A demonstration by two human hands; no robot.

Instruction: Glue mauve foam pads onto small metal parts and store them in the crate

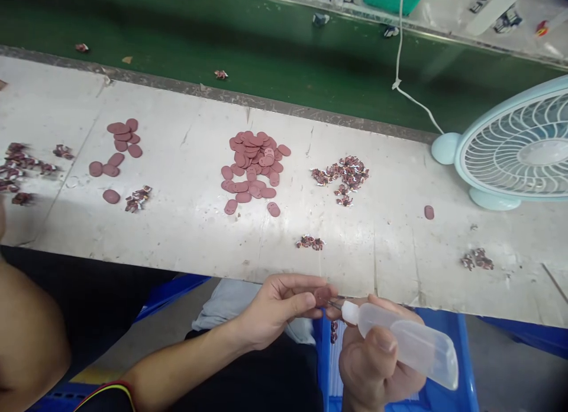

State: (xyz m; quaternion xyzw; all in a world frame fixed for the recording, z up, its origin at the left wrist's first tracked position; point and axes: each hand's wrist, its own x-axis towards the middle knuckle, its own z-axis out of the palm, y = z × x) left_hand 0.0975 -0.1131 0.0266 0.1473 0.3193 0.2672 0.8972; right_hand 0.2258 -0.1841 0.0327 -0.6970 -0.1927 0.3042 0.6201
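Between its thumb and fingers, my left hand [284,308] pinches a small reddish-brown oval disc [322,296] just off the table's near edge. My right hand [377,359] is wrapped around a translucent squeeze bottle [408,344] with a white collar and a thin metal needle tip. The needle points left and its end is at the disc; whether they touch I cannot tell. Just beyond my hands lies a small cluster of brown and white pieces [310,242]. Farther up the table is a pile of matching oval discs [252,163].
A bigger heap of brown and white pieces [344,178] lies right of the discs. A pale blue fan [532,151] stands at the right. Under the table edge is a blue crate [464,364]. A person's arm [31,329] is at the left. A green belt [177,63] runs behind.
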